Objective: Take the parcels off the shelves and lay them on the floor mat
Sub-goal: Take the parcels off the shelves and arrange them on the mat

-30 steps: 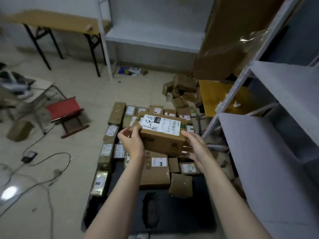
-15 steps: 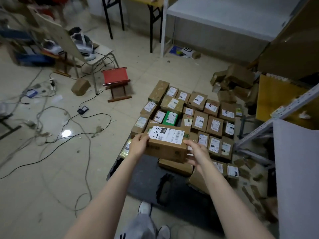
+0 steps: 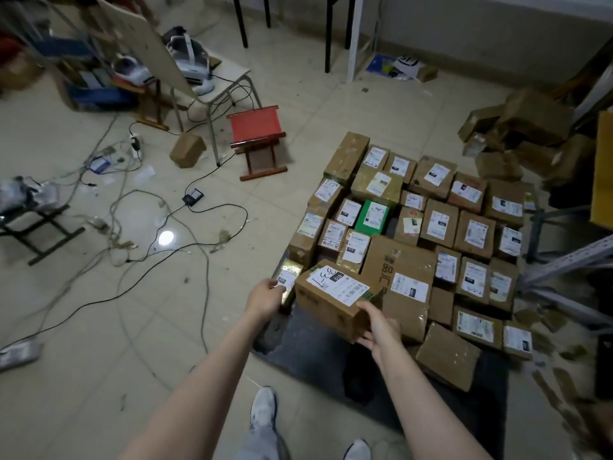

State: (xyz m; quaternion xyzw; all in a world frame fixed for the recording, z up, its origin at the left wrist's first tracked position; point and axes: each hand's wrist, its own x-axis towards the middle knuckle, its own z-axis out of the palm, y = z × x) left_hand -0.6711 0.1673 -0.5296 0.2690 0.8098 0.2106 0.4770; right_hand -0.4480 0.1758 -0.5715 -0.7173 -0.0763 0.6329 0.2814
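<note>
At the near edge of the dark mat (image 3: 308, 346): a brown cardboard box (image 3: 326, 307), long axis running far-left to near-right. White label (image 3: 336, 284) on top, upside down to the viewer, handwritten "33-1", printed "010". The right hand (image 3: 378, 330) grips its near right corner. The left hand (image 3: 265, 298), fingers curled, is at its left end, contact unclear. Beyond: rows of taped, labelled parcels (image 3: 439, 224), a green parcel (image 3: 371, 212), a red stool (image 3: 253, 127).

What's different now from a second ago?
The labelled box was lowered to the near left corner of the mat. The right-hand grip still holds it; the left-hand grip sits at its left end. The laid-out parcels stayed put.
</note>
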